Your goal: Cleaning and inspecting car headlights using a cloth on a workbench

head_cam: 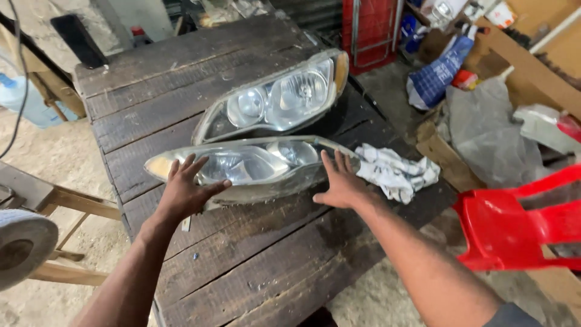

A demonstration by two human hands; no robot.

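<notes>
Two car headlamp units lie on a dark wooden plank table. The nearer headlamp has a hazy clear lens and an amber corner at its left end. My left hand rests on its left part, fingers spread over the lens. My right hand lies flat against its right end, fingers straight and apart. The farther headlamp sits behind it, untouched, with round reflectors showing. A crumpled white rag lies just right of my right hand.
A red plastic chair stands close at the right. Cardboard, grey plastic sheeting and a blue bag clutter the floor beyond. A wooden frame and a roll of tape are at the left.
</notes>
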